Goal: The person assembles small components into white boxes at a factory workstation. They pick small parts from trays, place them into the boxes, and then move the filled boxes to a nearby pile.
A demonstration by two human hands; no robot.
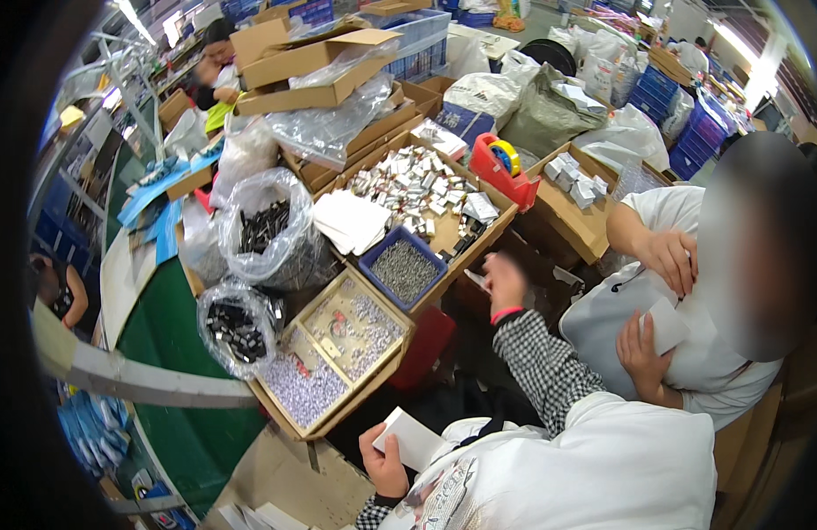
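My left hand (386, 465) grips the white rectangular piece (415, 440) at its end, in front of me; I should pinch lightly, avoid creasing. Right hand (507, 284) blurred near the blue bin (382, 285); can't tell if it's holding anything.

Right grip (507, 284) blurred, contents unclear

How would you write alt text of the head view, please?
The person's left hand holds a white piece; the blurred right hand hangs beside a carton of silvery parts. Nearby are a divided tray and bags of black parts; at right, a co-worker holds a second white piece.
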